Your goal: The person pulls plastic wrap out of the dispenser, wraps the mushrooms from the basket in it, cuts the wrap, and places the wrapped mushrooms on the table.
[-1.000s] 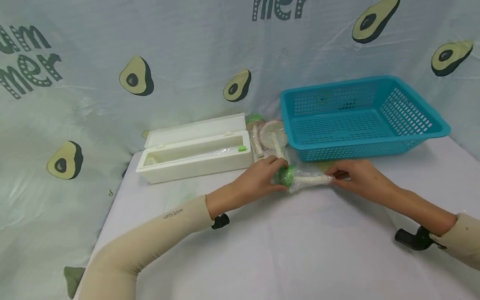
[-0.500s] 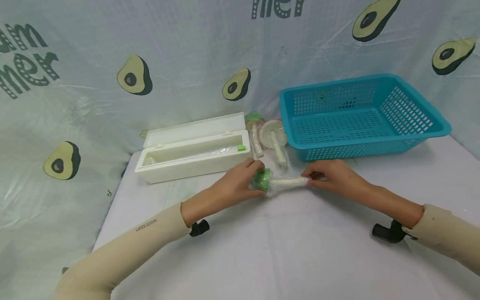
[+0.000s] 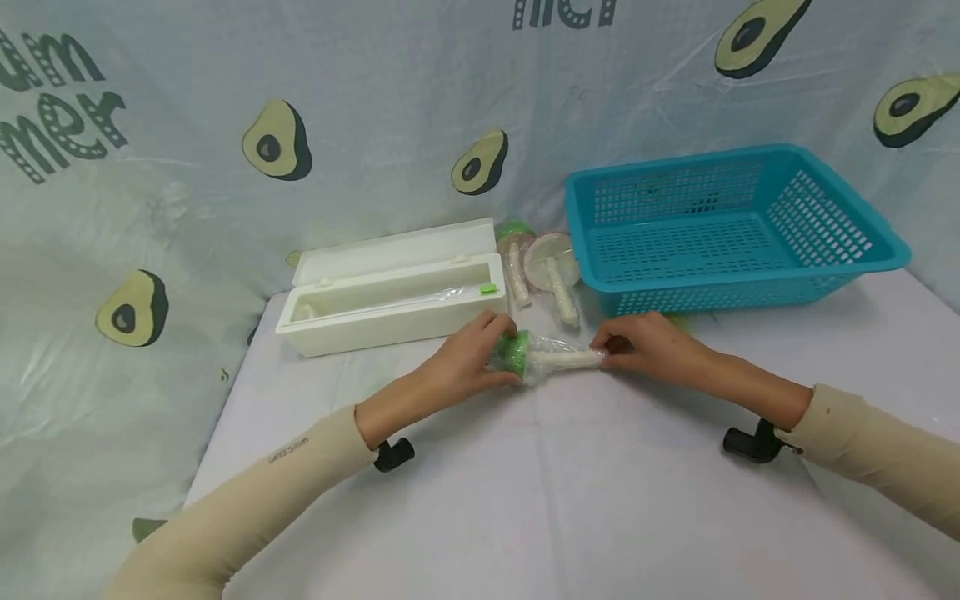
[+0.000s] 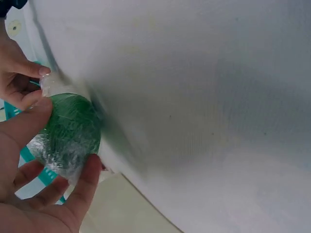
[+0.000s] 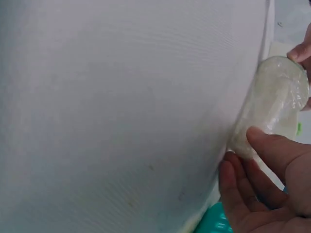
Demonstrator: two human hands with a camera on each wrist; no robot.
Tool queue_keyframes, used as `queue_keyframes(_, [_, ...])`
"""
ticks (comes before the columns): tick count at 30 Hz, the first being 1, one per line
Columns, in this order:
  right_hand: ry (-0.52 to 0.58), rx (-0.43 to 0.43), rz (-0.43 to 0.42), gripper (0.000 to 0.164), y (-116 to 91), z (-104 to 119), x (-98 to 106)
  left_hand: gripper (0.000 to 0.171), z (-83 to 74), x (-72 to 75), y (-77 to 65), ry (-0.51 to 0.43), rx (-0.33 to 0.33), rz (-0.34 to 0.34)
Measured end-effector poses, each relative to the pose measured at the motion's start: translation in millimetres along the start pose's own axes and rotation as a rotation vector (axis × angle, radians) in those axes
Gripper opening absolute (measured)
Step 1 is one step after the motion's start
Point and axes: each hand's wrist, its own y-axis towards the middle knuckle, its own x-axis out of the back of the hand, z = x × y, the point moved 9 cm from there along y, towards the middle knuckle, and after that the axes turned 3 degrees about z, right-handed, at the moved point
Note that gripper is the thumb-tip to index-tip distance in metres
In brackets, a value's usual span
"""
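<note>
A scrub brush (image 3: 558, 360) in clear plastic wrap lies sideways between both hands, just over the white cloth. Its rounded green head (image 4: 73, 126) faces left and its pale handle (image 5: 274, 97) points right. My left hand (image 3: 472, 357) grips the green head, thumb on one side and fingers on the other. At the handle's end, my right hand (image 3: 652, 346) pinches the wrap and tip between thumb and fingers. Behind them lie two more wrapped items: one with a green top (image 3: 516, 262), the other with a round pale head and white handle (image 3: 558, 287).
A long white box (image 3: 390, 321) with its lid raised stands at the back left, holding something in clear plastic with a green tab (image 3: 488, 288). At the back right sits a blue slotted basket (image 3: 720, 292). An avocado-print sheet (image 3: 375, 125) hangs behind the table.
Both hands have carried the wrapped scrub brush leftward, from near the basket's front corner to in front of the two wrapped items. Their hold on it stays the same.
</note>
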Motion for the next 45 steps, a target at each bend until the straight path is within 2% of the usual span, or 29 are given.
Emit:
queue_keyframes(3, [-0.019, -0.001, 0.035, 0.019, 0.9, 2.3, 0.8, 0.051, 3.5, -0.6, -3.1, -0.028, 0.027, 0.016])
queue_keyframes(7, [-0.059, 0.012, 0.039, 0.019, 0.9, 6.3, 3.5, 0.048, 2.9, 0.0, -3.1, -0.027, 0.013, 0.008])
queue_keyframes(10, [-0.07, 0.02, 0.015, 0.019, 1.4, 9.5, 5.6, 0.048, -1.9, 2.1, -1.5, 0.016, -0.025, -0.024])
queue_keyframes(14, [-0.073, 0.028, -0.015, 0.02, 3.3, 13.9, 6.9, 0.045, -4.3, 2.8, -1.8, 0.088, -0.03, -0.075])
queue_keyframes(19, [-0.108, 0.045, -0.019, 0.02, 8.5, 15.4, 3.1, 0.043, -4.9, -3.9, -1.4, 0.22, -0.042, -0.097])
queue_keyframes(22, [-0.123, 0.048, -0.04, 0.02, 10.7, 13.3, 1.5, 0.043, -6.8, -2.2, -1.3, 0.259, -0.063, -0.118])
queue_keyframes(30, [-0.145, 0.05, -0.115, 0.021, 9.4, 13.2, 6.8, 0.042, -5.3, 1.6, -2.1, 0.179, -0.091, -0.103])
queue_keyframes(40, [-0.129, 0.042, -0.114, 0.021, 7.7, 11.9, 6.8, 0.04, -3.6, -0.9, -2.8, 0.107, -0.137, -0.093])
queue_keyframes(45, [-0.142, 0.042, -0.119, 0.022, 7.4, 9.4, 6.2, 0.039, -5.8, 0.3, -3.3, 0.115, -0.143, -0.096])
